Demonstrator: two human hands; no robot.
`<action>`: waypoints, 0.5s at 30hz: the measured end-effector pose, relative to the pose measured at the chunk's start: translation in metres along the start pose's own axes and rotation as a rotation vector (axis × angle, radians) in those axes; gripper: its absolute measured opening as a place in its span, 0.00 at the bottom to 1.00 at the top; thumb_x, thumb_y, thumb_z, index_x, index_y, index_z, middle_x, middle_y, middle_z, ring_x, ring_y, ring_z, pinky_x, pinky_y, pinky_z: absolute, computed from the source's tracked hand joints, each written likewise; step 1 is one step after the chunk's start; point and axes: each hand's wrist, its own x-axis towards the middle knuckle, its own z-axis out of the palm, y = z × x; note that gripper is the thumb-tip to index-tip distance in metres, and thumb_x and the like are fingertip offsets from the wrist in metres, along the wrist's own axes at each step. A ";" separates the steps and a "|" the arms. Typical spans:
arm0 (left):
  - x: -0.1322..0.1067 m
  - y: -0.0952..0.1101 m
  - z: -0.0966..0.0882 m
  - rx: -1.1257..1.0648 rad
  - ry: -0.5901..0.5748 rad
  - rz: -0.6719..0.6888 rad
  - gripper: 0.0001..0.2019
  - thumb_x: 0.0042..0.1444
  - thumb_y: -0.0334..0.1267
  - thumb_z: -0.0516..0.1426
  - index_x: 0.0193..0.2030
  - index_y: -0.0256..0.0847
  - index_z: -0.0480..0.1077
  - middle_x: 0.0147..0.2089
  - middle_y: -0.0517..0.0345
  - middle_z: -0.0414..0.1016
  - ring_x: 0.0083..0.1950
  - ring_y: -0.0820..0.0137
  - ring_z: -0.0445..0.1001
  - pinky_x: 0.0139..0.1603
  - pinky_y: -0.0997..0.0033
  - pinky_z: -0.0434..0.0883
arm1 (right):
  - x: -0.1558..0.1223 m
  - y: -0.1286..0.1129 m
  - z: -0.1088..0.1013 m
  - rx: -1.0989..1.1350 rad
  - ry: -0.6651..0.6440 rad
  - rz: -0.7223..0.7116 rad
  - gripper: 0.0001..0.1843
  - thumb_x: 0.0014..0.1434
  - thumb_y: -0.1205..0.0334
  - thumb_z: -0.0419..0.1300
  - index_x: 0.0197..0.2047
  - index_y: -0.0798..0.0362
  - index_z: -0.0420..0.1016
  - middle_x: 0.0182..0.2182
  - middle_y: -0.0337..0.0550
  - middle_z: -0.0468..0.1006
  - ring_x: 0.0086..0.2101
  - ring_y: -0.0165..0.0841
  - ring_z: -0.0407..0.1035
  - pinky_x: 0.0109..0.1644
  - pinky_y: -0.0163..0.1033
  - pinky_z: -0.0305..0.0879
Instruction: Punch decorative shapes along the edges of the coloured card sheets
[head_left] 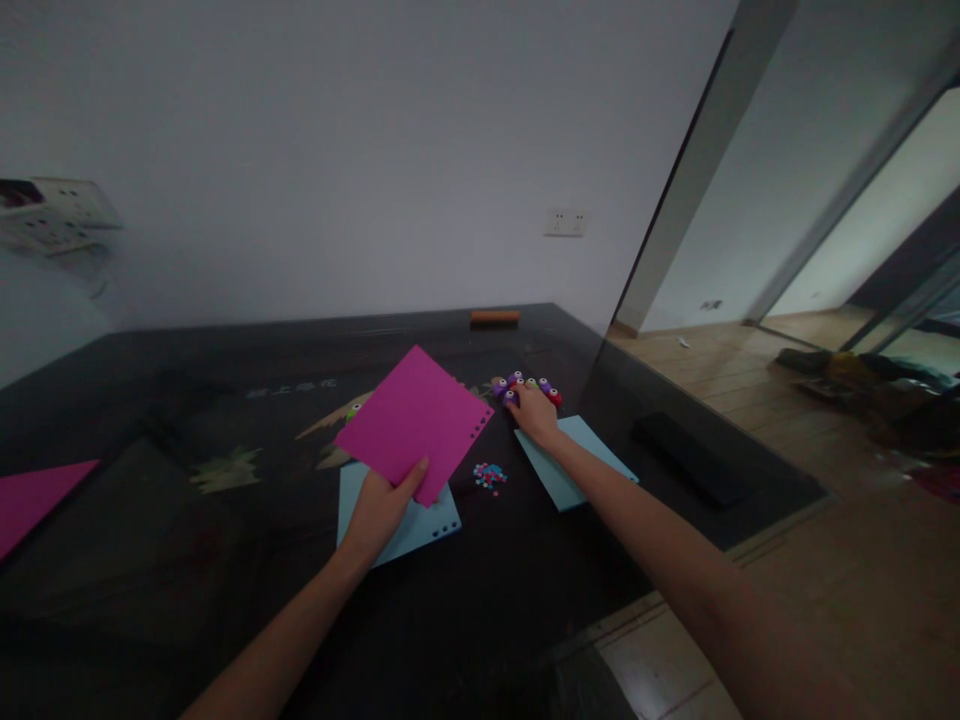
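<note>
My left hand (382,505) pinches a bright pink sheet of paper (420,420) by its lower edge, thumb on top. Small holes run along the sheet's right corner. Beneath it, a light blue sheet (405,540) with punched holes lies partly covered on the table. Farther right, my right hand (536,415) reaches into a cluster of colourful craft punches with eye-like tops (551,392), its fingers closed at a purple punch (511,397). A green punch (354,410) peeks out behind the pink sheet. Punched-out paper bits (490,476) form a small pile between my hands.
Another light blue sheet (559,480) lies under my right forearm. A dark oblong object (690,460) rests near the table's right edge. An orange-brown stick-like object (494,317) is at the back. More pink paper (37,498) lies far left on the black table (300,640).
</note>
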 end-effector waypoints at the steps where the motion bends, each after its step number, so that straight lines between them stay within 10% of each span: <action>1: 0.000 0.000 0.000 0.006 0.005 0.004 0.15 0.48 0.46 0.57 0.37 0.36 0.72 0.36 0.50 0.79 0.38 0.59 0.76 0.42 0.58 0.71 | 0.000 0.000 -0.001 0.013 0.007 -0.002 0.15 0.57 0.62 0.56 0.48 0.55 0.71 0.48 0.56 0.70 0.50 0.45 0.63 0.50 0.45 0.59; 10: 0.000 0.002 -0.001 0.021 -0.114 -0.046 0.13 0.46 0.46 0.59 0.32 0.37 0.75 0.32 0.51 0.80 0.34 0.60 0.76 0.36 0.61 0.72 | -0.008 -0.007 -0.026 0.300 -0.011 -0.098 0.12 0.57 0.56 0.55 0.36 0.54 0.75 0.31 0.44 0.75 0.33 0.34 0.68 0.40 0.40 0.63; 15: -0.002 0.003 0.001 0.008 -0.246 -0.070 0.13 0.45 0.46 0.60 0.33 0.39 0.76 0.33 0.51 0.80 0.34 0.59 0.77 0.36 0.61 0.72 | -0.037 -0.017 -0.043 0.825 -0.275 -0.062 0.16 0.56 0.52 0.53 0.35 0.55 0.76 0.25 0.41 0.74 0.24 0.30 0.66 0.29 0.36 0.62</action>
